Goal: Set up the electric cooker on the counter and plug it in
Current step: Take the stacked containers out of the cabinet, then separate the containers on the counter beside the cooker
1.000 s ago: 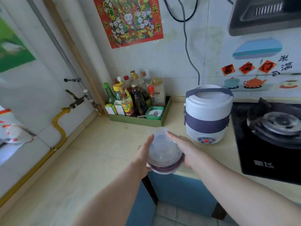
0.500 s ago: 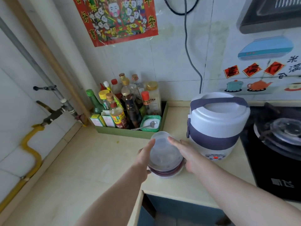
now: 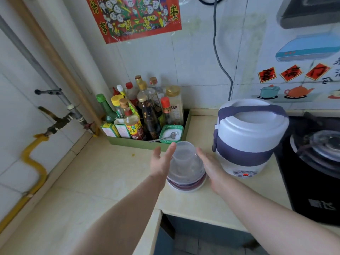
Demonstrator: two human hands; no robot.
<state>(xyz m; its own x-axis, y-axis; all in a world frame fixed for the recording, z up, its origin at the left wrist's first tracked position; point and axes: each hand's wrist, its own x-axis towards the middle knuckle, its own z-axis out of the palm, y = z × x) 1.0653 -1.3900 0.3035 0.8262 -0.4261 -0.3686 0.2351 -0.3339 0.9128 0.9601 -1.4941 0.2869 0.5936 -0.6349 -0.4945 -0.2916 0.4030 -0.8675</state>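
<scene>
Along the left wall, a yellow gas pipe (image 3: 35,159) ran beside the cream counter (image 3: 110,172). At the back corner, a green tray (image 3: 128,143) held upright condiment bottles (image 3: 147,115) and a green tub (image 3: 171,134) with a spoon. In front of the tray, a clear plastic container (image 3: 185,166) rested on the counter. The left hand (image 3: 161,161) and right hand (image 3: 211,166) flanked it, fingers straight and gripping nothing; contact could not be judged. Just right of it, the white-and-purple electric cooker (image 3: 248,137) stood upright on the counter, lid on, its red display (image 3: 245,174) lit. A grey cord (image 3: 220,61) ran down the wall behind it. At far right lay a black gas stove (image 3: 316,162).
</scene>
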